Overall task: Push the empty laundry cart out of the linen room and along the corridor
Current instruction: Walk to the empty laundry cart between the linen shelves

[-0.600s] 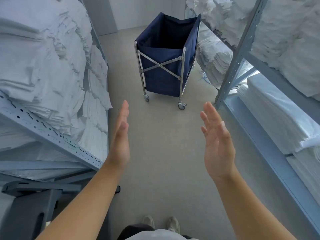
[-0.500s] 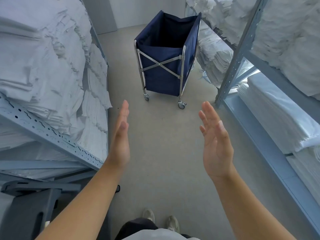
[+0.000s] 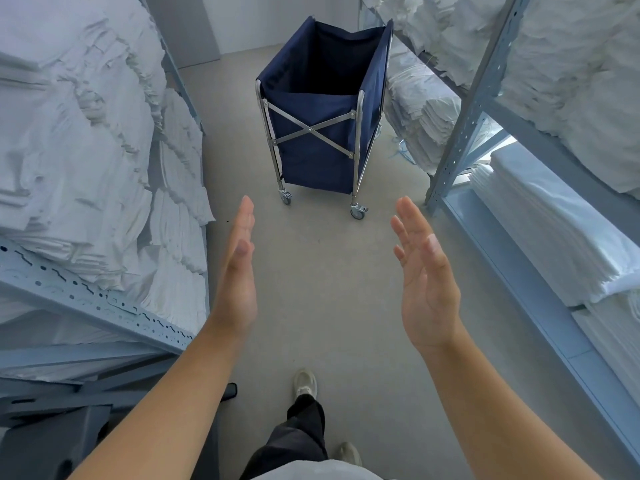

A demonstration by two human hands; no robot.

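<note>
A laundry cart (image 3: 322, 133) with a navy fabric bag, a crossed chrome frame and small castors stands ahead in the aisle, and its bag looks empty inside. My left hand (image 3: 239, 271) and my right hand (image 3: 424, 275) are stretched out in front of me, palms facing each other, fingers straight and apart. Both hands hold nothing and are well short of the cart, with bare floor between them and its near wheels.
Grey metal shelving (image 3: 104, 303) stacked with folded white linen (image 3: 79, 133) lines the left side. A matching rack (image 3: 464, 116) with linen piles lines the right, close to the cart. A dark object (image 3: 52, 441) sits at lower left. A wall closes off the aisle beyond the cart.
I have stepped forward with one foot out ahead, and the cart appears slightly nearer. Both hands keep the same open pose.
</note>
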